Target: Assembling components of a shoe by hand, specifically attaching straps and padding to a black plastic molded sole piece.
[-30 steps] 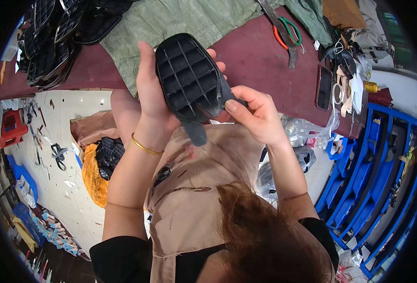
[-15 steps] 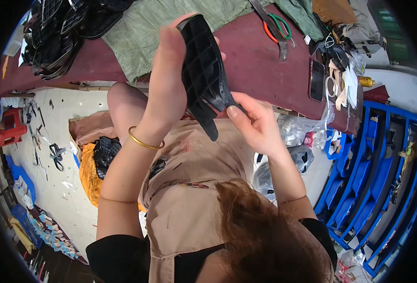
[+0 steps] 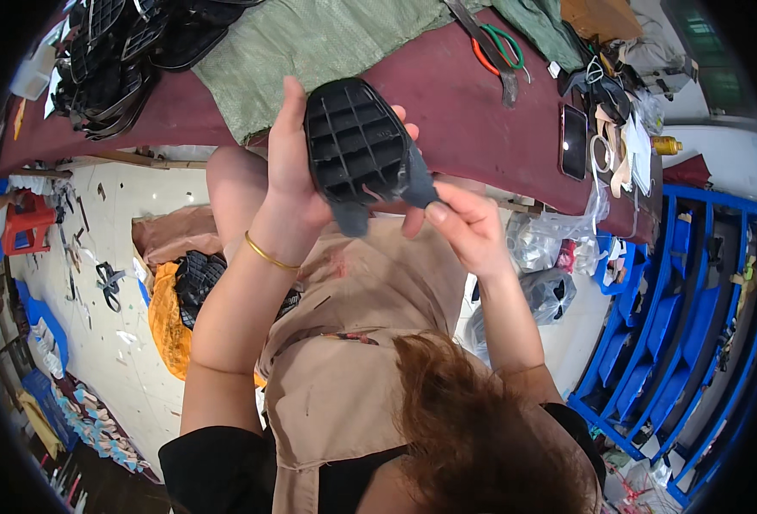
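Note:
A black moulded piece [image 3: 360, 137], rounded at the far end with a raised grid on its face and two dark flaps at its near end, is held up above my lap; it looks like a shoe-sole part. My left hand [image 3: 297, 163] cradles it from behind. Its thumb stands up along the left side, and a few fingertips show past the right edge. With thumb and fingers, my right hand [image 3: 464, 221] pinches the tip of the right-hand flap. The left flap hangs loose over my apron [image 3: 336, 385].
Ahead is a dark red table [image 3: 447, 111] with a green woven sack [image 3: 267, 68], scissors [image 3: 503, 53] and a phone [image 3: 574, 141]. Black grid pieces [image 3: 109, 77] pile up at far left. Blue racks [image 3: 652, 343] stand right; an orange bag [image 3: 169, 325] lies on the littered floor.
The black piece has come lower and turned, so its grid face now shows broadly. My left hand has opened out behind it; my right hand keeps its pinch on the flap.

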`<state>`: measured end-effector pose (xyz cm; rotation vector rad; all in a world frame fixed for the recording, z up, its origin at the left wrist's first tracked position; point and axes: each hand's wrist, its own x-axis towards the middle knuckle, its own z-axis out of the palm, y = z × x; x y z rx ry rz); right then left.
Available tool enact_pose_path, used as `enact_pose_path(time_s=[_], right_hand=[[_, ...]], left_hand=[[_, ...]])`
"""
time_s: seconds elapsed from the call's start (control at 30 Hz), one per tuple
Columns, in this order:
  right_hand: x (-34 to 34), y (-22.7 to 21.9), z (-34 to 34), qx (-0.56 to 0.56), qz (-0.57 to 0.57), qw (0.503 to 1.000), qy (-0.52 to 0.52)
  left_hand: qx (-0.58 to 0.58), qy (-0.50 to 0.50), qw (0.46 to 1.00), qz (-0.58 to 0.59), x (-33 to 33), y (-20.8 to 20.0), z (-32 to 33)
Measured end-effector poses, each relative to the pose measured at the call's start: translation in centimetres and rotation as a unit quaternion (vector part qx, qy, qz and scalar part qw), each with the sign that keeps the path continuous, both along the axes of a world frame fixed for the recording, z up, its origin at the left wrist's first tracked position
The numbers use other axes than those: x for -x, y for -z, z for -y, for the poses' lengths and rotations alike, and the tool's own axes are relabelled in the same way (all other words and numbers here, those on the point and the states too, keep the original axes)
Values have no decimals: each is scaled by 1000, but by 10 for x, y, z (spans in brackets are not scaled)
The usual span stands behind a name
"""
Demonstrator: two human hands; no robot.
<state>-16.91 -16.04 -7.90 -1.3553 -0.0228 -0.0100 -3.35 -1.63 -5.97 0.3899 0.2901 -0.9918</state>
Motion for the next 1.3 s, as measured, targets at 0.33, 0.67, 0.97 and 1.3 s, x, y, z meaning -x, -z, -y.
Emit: enact_pose_path(time_s=[0.33,0.67,0.97,1.3], right_hand=[[-8,-15,-6,-40,-21,999,-31],[-34,1,23,-152,-121,980,-50],[-48,-15,-6,-65,-111,992,-3],[-52,5,-2,-7,-199,976,-90]], left_hand=[[-126,-128,904,389,6,-27,4],[52,3,935,351,-6,-29,0],[-27,-61,881,469,-13,-28,2],[-67,-48,863,498,-16,-3,6]])
